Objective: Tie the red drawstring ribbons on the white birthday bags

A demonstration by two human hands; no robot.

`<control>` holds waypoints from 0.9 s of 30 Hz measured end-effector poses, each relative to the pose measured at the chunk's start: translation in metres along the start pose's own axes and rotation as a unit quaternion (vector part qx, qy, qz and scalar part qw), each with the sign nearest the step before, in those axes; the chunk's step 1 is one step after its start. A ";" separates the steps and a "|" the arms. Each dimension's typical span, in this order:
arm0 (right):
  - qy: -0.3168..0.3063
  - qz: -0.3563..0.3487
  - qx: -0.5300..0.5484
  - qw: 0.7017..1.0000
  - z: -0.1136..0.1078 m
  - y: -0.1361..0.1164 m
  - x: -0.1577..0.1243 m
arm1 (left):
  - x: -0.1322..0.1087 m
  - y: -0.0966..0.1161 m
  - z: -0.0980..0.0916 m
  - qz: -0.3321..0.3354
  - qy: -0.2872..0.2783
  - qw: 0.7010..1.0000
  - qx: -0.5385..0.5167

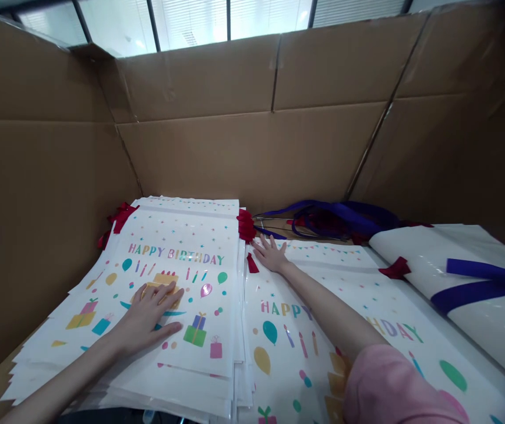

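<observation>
My left hand (pixel 156 312) lies flat, fingers spread, on the top sheet of a fanned stack of white "Happy Birthday" printed sheets (pixel 208 353). Red ribbon bits (pixel 123 217) stick out at that stack's upper left, and a red ribbon bunch (pixel 246 226) at its upper right. With fingers apart, my right hand (pixel 270 254) rests at the top left corner of another birthday sheet (pixel 288 359). Small red ribbon tabs (pixel 252 263) show on that sheet near both upper corners. Neither hand grips anything.
Tall brown cardboard walls (pixel 199 150) enclose the left, back and right. Loose purple ribbon (pixel 349 213) and thin dark cords lie along the back. At the right a glossy white sheet (pixel 415 241) curves over, with a purple strap (pixel 491 272) across it. Windows (pixel 199 23) are beyond.
</observation>
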State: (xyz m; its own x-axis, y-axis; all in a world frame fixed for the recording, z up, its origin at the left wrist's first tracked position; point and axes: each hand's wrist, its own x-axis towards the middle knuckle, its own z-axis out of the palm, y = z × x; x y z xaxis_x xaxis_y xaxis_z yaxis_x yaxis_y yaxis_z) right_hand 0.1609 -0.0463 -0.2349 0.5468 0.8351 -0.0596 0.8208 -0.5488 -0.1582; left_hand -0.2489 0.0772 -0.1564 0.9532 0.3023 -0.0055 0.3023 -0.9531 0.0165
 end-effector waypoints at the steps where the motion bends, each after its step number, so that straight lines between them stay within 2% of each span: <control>1: -0.005 0.000 0.000 1.000 -0.002 0.000 0.000 | 0.000 0.000 0.000 -0.002 -0.001 1.000 0.000; 8: -0.034 -0.007 0.019 0.999 -0.015 -0.004 0.001 | 0.000 0.001 -0.001 -0.003 -0.004 1.000 0.003; 10: -0.017 -0.024 0.052 0.998 -0.019 -0.008 0.004 | 0.000 0.001 -0.001 -0.007 -0.009 1.000 -0.001; 13: 0.044 -0.032 0.147 0.988 -0.025 -0.021 0.010 | 0.000 0.001 0.000 -0.012 -0.012 1.000 -0.009; 17: 0.100 0.056 0.234 0.966 -0.026 -0.042 0.021 | -0.001 0.001 0.001 -0.013 -0.019 1.000 -0.021; 20: 0.111 0.106 0.278 0.948 -0.025 -0.053 0.030 | -0.001 0.001 0.002 -0.008 -0.010 1.000 -0.024; 27: 0.102 0.115 0.407 0.901 -0.027 -0.063 0.038 | -0.002 0.005 0.001 -0.007 0.006 1.000 -0.029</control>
State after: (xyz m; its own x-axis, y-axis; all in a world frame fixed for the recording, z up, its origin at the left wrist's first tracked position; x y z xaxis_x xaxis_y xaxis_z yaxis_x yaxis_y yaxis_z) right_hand 0.1351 0.0191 -0.2004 0.7744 0.6326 -0.0146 0.3344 -0.4288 -0.8392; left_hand -0.2496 0.0720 -0.1569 0.9490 0.3152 0.0057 0.3140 -0.9465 0.0741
